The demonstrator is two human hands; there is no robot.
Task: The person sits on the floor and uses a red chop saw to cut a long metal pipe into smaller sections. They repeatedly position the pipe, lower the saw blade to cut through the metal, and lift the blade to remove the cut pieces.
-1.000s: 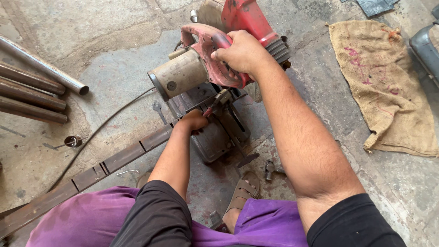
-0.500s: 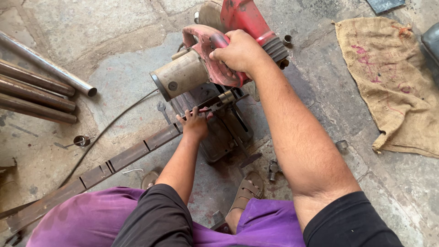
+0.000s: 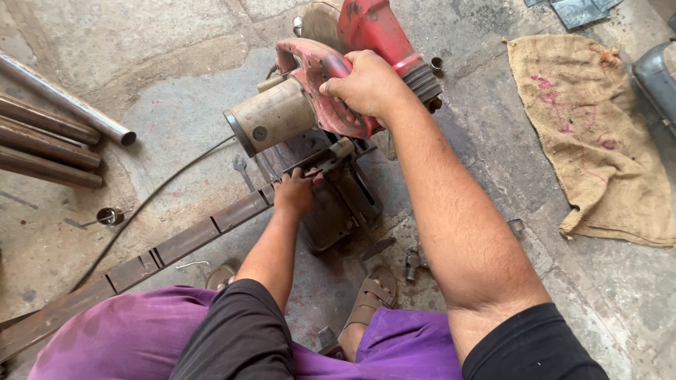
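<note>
The long metal bar (image 3: 176, 243) lies on the floor and runs into the red saw (image 3: 331, 105). It looks heavy, stiff and hard, so hold it close to the saw. Your left hand (image 3: 294, 193) presses down on it there, fingers curled. Your right hand (image 3: 366, 84) wraps tight round the saw's handle.

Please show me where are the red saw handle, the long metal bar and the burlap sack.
red saw handle (image 3: 320, 84), head view, left curve of grip.
long metal bar (image 3: 186, 241), head view, middle.
burlap sack (image 3: 588, 141), head view, centre.
</note>
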